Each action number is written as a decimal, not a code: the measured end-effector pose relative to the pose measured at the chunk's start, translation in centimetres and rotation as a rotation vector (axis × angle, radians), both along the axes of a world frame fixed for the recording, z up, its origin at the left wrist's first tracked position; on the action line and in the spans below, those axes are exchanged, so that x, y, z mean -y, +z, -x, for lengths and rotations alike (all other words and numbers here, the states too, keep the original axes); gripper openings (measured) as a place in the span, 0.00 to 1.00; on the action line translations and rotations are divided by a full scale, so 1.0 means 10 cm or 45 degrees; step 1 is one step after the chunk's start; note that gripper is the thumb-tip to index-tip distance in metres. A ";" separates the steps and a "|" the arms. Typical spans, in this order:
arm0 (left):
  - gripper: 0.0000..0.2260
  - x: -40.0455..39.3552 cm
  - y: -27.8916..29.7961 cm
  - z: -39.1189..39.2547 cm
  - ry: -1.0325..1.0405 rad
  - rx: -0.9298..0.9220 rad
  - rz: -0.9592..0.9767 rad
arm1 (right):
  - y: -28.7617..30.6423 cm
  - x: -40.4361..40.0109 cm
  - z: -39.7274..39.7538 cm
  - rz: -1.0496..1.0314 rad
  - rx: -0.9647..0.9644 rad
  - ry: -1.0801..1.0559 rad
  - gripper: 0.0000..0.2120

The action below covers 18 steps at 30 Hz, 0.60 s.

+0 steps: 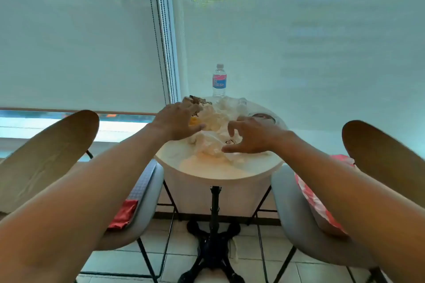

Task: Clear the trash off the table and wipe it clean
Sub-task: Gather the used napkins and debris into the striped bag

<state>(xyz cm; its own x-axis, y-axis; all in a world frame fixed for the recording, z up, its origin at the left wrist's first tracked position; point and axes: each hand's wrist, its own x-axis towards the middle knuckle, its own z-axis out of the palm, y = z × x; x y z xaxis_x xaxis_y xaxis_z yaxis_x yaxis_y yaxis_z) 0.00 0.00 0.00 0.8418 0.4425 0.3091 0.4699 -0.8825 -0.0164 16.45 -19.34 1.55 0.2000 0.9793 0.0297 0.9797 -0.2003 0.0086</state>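
Note:
A small round white table (207, 171) carries a heap of crumpled white tissue and plastic wrappers (216, 126). Something yellow (193, 121) shows under my left hand (178, 120), which hovers over the heap's left side with fingers spread. My right hand (249, 135) hovers over the heap's right side, fingers curled apart, holding nothing. Brownish scraps (197, 99) lie at the far left of the table. A water bottle with a pink and blue label (219, 80) stands upright at the far edge. A dark round dish (262, 116) sits at the far right, partly hidden.
Two grey chairs with wooden backs flank the table, left (142, 204) and right (296, 218). A red cloth (123, 215) lies on the left seat, a pink-and-white cloth (315, 202) on the right. Window blinds close off the back. Tiled floor lies below.

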 end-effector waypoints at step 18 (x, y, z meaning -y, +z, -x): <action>0.38 -0.30 -0.30 -0.08 -0.573 -0.060 -0.299 | -0.12 -0.42 0.22 0.040 0.012 -0.232 0.09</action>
<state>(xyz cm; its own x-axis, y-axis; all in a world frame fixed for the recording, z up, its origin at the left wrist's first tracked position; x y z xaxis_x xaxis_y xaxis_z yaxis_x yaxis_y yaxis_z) 0.80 2.97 -3.04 0.9485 -0.0443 0.3135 0.0376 -0.9674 -0.2504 14.28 -15.13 0.38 0.3739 0.9275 0.0025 0.9271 -0.3738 0.0263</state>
